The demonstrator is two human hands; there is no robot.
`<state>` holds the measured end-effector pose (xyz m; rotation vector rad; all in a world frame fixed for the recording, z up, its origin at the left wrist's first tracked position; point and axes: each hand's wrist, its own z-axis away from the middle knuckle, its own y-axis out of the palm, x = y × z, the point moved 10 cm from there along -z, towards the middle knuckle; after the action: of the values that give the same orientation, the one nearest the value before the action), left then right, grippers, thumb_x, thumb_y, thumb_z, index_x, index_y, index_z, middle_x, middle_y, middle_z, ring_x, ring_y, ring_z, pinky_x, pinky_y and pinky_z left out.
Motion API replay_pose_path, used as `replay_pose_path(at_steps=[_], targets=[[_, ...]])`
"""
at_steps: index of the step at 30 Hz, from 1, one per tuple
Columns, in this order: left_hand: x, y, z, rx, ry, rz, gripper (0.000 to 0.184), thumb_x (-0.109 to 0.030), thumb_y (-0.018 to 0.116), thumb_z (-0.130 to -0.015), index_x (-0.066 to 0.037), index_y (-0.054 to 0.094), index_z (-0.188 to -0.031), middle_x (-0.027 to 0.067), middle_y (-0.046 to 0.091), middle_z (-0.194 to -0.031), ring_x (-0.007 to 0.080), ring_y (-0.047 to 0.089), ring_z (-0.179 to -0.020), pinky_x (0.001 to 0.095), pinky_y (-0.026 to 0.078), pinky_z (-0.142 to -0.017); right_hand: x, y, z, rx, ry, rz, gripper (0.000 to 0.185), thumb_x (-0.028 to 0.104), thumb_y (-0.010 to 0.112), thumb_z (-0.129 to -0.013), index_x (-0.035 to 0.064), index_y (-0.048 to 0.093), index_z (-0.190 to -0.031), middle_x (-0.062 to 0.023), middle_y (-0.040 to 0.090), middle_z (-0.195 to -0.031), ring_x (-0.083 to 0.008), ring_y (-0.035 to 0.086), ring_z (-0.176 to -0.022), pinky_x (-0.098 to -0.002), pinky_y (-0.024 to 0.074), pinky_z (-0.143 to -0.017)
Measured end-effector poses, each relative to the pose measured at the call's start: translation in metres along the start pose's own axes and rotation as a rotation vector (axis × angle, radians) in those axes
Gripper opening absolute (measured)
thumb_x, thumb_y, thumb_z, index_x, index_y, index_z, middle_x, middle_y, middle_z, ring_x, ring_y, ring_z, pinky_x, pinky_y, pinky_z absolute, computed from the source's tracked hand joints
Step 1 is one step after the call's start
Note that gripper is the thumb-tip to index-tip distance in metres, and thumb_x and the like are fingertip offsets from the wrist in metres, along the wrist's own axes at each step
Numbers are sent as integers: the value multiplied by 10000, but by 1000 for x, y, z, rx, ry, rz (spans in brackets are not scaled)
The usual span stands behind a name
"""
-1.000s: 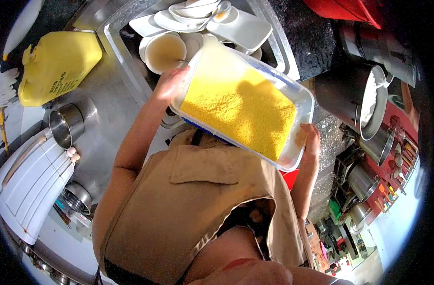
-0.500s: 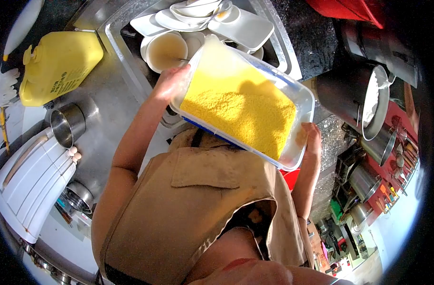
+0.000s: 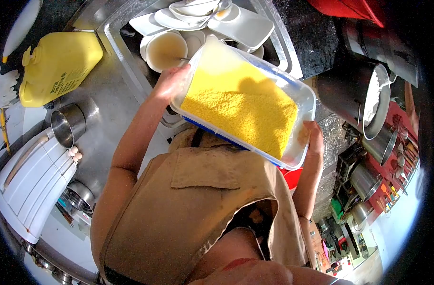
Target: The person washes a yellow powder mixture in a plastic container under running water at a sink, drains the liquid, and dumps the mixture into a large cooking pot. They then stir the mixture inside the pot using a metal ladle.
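Both hands hold a clear plastic container point(image 3: 304, 102) with blue along its sides. Inside it lies a bed of yellow crumbs point(image 3: 240, 111), sloping and partly in shadow. My left hand point(image 3: 173, 81) is closed on the container's left end, and my right hand point(image 3: 312, 137) grips the right end; some fingers are hidden under or behind the walls. The container is tilted in view, in front of a brown apron point(image 3: 202, 204). Just beyond it, a metal sink point(image 3: 285, 42) holds stacked white dishes point(image 3: 243, 28) and a bowl of cloudy liquid point(image 3: 167, 51).
On the left counter are a yellow jug point(image 3: 60, 69), a steel pot point(image 3: 67, 126) and a white slatted board point(image 3: 32, 185). To the right stand a large pot point(image 3: 350, 97) with white contents and several utensils on a red surface point(image 3: 385, 164).
The container stays almost in place, still held by both hands. The crumbs' surface looks slightly more level, and the shadow on it has shifted a little.
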<state>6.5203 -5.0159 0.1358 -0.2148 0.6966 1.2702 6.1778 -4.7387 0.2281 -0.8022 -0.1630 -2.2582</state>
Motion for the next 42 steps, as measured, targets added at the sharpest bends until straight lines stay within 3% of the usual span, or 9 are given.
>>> replay_pose_path(at_steps=[23, 28, 31, 33, 34, 35, 38, 40, 42], targets=[[-2, 18, 6, 58, -39, 18, 166, -241, 573, -853, -79, 601, -875, -52, 518, -664, 24, 419, -516, 169, 323, -422, 10, 7, 22, -26, -12, -24, 235, 171, 544, -740, -18, 579, -876, -80, 600, -783, -168, 568, -675, -285, 444, -619], [-3, 22, 13, 91, -18, -13, 253, -249, 611, -826, -4, 600, -888, -10, 563, -735, 49, 475, -584, 186, 362, -488, -17, -29, 8, -121, 37, -10, 262, 174, 554, -715, -6, 580, -904, -57, 585, -771, -160, 544, -691, -293, 440, -643], [-3, 29, 22, -71, -13, -103, 236, -259, 616, -821, -42, 595, -913, -35, 546, -737, 46, 464, -592, 183, 340, -487, -34, -43, -1, -129, 42, -93, 325, 166, 561, -709, -23, 553, -974, -98, 587, -860, -188, 551, -779, -289, 439, -705], [-20, 71, 45, -168, 78, -120, 159, -249, 607, -828, -93, 574, -818, -93, 457, -633, 14, 374, -494, 190, 266, -413, -61, -63, -21, -101, 65, -118, 468, 140, 563, -698, -30, 489, -1127, -118, 581, -941, -209, 548, -851, -305, 436, -757], [-13, 69, 35, 60, 110, -192, 122, -224, 592, -838, -124, 550, -783, -107, 390, -605, 3, 324, -468, 190, 227, -392, -80, -69, -30, -66, 55, -172, 462, 120, 557, -687, -22, 493, -1122, -113, 580, -939, -207, 546, -848, -311, 440, -749], [-8, 69, 41, -109, 168, -270, 91, -204, 570, -851, -155, 535, -783, -113, 361, -595, -2, 319, -466, 179, 214, -390, -96, -83, -31, -114, 47, -268, 389, 109, 555, -676, -1, 539, -1049, -100, 583, -908, -194, 543, -831, -312, 444, -736], [-11, 142, 75, -280, 366, -503, 267, -252, 513, -875, -39, 552, -1031, -41, 480, -734, 58, 406, -611, 217, 329, -530, -134, -131, -47, -147, -89, -351, 192, 116, 539, -715, 26, 578, -880, -49, 576, -763, -141, 535, -703, -289, 444, -633], [1, 174, 46, -54, 504, -888, 292, -222, 496, -873, 0, 531, -1059, -25, 484, -802, 61, 385, -633, 207, 324, -538, -142, -169, -33, -138, -153, -477, 141, 123, 538, -722, 29, 559, -825, -24, 557, -722, -124, 523, -658, -271, 428, -597], [9, 252, 71, 28, 537, -915, 291, -199, 483, -883, 23, 517, -1068, -8, 509, -827, 67, 431, -674, 205, 363, -579, -158, -212, -14, -239, -151, -567, 133, 124, 533, -720, 26, 555, -808, -19, 552, -708, -116, 517, -650, -259, 420, -588]])
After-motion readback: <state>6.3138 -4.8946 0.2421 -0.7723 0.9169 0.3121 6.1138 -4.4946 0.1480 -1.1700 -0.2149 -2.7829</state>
